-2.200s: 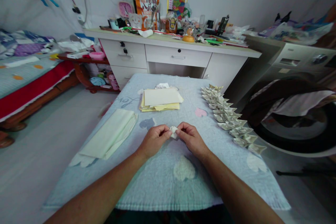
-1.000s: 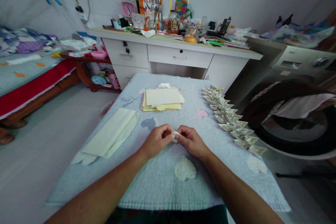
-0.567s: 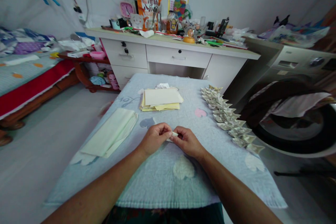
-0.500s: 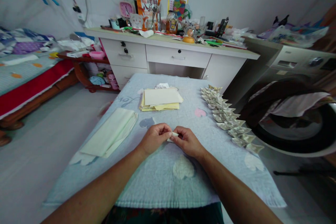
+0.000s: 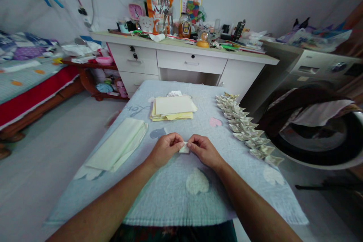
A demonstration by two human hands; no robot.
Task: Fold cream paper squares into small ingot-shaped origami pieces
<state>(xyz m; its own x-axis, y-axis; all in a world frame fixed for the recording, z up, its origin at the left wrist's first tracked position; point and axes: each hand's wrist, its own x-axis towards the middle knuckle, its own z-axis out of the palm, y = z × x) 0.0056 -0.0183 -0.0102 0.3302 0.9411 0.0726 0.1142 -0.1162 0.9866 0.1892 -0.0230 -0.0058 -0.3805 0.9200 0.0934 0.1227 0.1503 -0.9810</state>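
My left hand (image 5: 166, 150) and right hand (image 5: 204, 151) pinch folded paper (image 5: 184, 149), tablecloth (image 5: 161, 204) edges well clear. Its straight side faces me.

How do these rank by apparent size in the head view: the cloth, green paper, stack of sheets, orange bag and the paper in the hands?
1. Cloth, by far
2. Green paper
3. Stack and orange bag: too alike to rank; the bag is farther away
4. Held paper
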